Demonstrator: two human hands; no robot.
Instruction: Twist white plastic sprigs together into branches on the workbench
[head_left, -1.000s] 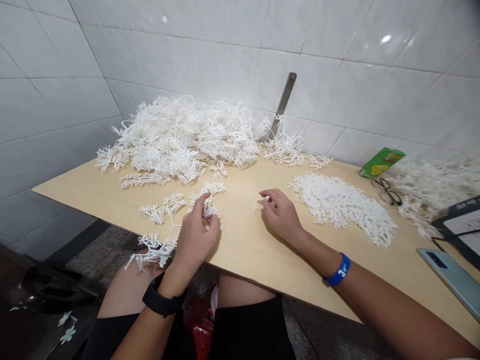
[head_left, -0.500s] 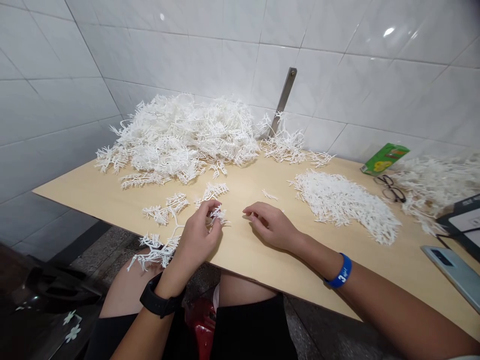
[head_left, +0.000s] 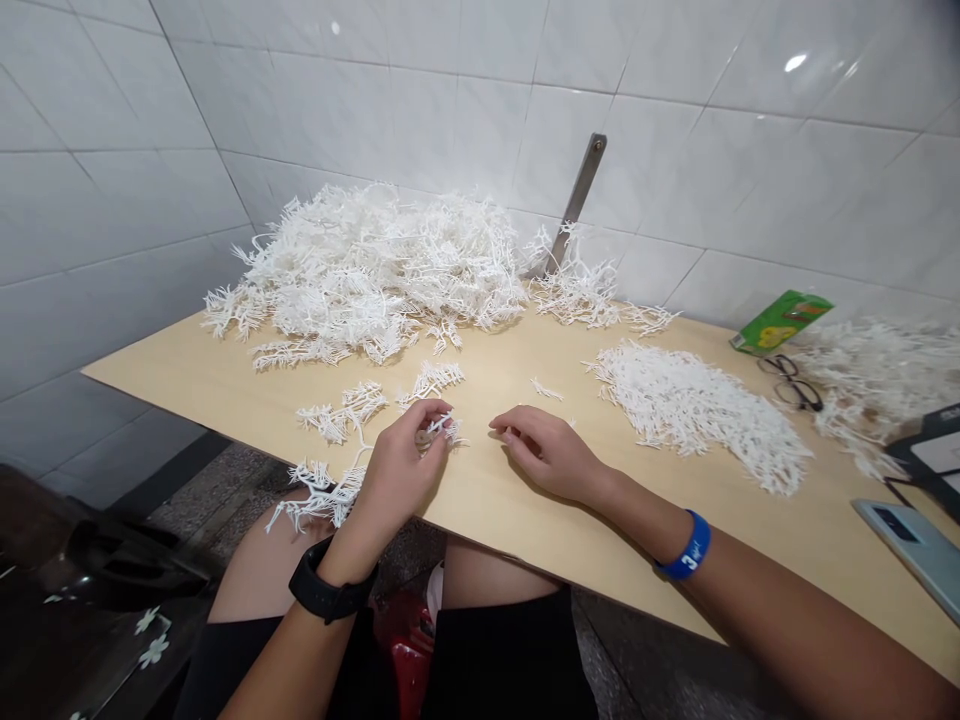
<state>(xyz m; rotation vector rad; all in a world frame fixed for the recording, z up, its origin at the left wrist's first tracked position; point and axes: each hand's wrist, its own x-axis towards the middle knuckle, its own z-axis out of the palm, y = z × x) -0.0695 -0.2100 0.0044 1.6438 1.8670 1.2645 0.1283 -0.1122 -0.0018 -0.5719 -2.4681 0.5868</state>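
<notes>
My left hand (head_left: 401, 465) is closed on a white plastic branch (head_left: 448, 428), whose tufted tip pokes out between thumb and fingers. More white branching sprigs (head_left: 346, 412) spread to the left of that hand, some hanging past the table edge over my leg. Across a short gap, my right hand (head_left: 546, 452) rests over the table with loosely curled fingers, thumb close to the forefinger; I see nothing in it. Beyond it lies a small loose white sprig (head_left: 546, 389). A flat heap of short white pieces (head_left: 697, 405) is to its right.
A large tangled pile of white branches (head_left: 375, 270) fills the back left of the wooden table (head_left: 480, 500). Near the tiled wall stands a metal bar (head_left: 576, 200). At right are a green carton (head_left: 781, 322), glasses (head_left: 791, 382), another white pile (head_left: 885, 370) and a phone (head_left: 911, 550).
The view has shifted slightly, so everything sits a little further right. My left hand still holds the branch, and both hands keep nearly the same pose.
</notes>
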